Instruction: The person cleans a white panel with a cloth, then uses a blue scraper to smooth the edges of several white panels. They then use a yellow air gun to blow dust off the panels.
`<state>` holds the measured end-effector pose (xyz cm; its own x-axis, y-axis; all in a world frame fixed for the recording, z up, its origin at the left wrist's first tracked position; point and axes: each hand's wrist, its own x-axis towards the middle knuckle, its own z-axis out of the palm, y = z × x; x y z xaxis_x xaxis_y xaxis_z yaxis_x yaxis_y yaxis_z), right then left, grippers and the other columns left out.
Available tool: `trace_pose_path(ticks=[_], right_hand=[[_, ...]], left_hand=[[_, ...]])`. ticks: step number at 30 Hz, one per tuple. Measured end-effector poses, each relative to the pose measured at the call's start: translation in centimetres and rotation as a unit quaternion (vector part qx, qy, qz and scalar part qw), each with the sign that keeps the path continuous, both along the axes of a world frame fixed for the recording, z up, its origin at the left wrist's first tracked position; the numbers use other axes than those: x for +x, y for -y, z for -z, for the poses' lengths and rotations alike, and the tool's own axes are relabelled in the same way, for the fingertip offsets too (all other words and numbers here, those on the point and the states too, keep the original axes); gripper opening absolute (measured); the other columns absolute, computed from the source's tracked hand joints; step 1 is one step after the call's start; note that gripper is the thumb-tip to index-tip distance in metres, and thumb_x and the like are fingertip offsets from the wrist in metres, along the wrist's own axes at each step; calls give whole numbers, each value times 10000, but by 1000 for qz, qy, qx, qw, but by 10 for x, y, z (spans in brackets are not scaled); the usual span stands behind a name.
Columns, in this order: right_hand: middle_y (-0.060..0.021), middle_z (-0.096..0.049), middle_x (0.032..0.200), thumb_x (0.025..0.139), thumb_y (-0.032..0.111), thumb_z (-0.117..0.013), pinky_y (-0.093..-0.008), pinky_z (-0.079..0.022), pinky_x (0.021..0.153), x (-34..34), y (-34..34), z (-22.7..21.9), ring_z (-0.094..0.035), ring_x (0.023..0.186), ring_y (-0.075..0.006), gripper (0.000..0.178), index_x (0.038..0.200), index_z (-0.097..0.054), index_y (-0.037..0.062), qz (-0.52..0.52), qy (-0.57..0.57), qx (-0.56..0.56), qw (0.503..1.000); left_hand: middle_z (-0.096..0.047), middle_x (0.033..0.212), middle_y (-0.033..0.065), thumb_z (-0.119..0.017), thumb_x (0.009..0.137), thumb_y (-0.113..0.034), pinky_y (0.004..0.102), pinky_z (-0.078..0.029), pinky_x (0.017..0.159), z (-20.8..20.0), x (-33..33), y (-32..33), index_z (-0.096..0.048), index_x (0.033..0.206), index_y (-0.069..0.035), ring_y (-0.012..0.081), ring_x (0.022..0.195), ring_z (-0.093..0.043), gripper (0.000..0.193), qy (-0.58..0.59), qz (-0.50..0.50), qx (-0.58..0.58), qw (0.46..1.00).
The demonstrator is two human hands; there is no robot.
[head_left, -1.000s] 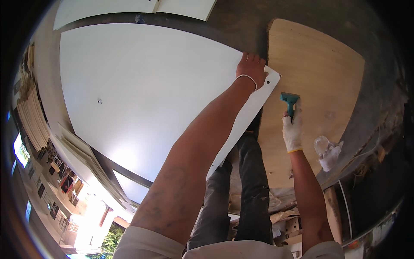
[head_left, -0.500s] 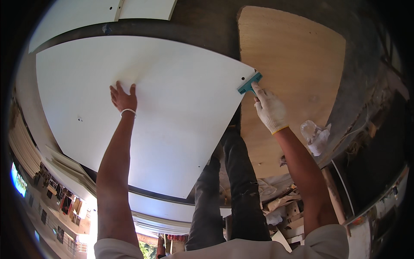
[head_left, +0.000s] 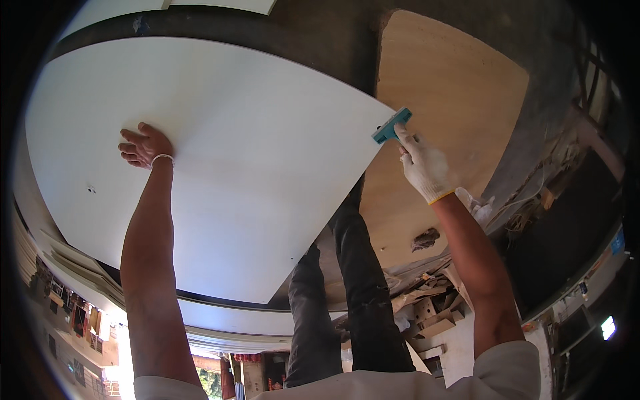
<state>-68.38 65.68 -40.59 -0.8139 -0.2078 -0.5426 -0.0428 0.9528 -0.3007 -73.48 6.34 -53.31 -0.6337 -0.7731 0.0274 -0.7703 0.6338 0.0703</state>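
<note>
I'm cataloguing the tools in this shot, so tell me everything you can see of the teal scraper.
The scraper is a teal hand tool, plastic by its look, with a wide, straight head set crosswise on a handle. The gloved right hand grips it, hiding most of the handle. The head slants, its upper end farther right, at the right-hand corner of the white panel. Whether its edge presses on the panel can't be told.

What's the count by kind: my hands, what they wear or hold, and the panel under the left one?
Hands (left hand, right hand): 2
White glove: 1
White wristband: 1
Teal scraper: 1
White panel: 1
Total: 6
</note>
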Motion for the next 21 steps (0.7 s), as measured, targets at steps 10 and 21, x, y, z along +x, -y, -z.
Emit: trace_pose_path(ticks=[10, 21], right_hand=[[-31, -666, 980, 929, 125, -672, -413, -568, 633, -38, 39, 19, -686, 750, -269, 616, 1495, -517, 308, -57, -31, -29, 997], [-73, -629, 925, 961, 213, -646, -443, -557, 597, -123, 145, 13, -679, 730, -301, 553, 1493, -513, 288, -177, -62, 30, 982]], left_hand=[[-168, 1625, 307, -363, 1037, -531, 576, -115, 1236, 3, 7, 14, -210, 1617, -75, 465, 1535, -94, 753, 17, 41, -16, 999], [-293, 1572, 145, -404, 1005, -530, 675, -63, 1225, -6, -36, 109, -353, 1538, -156, 347, 1523, -185, 653, -49, -120, 11, 991]])
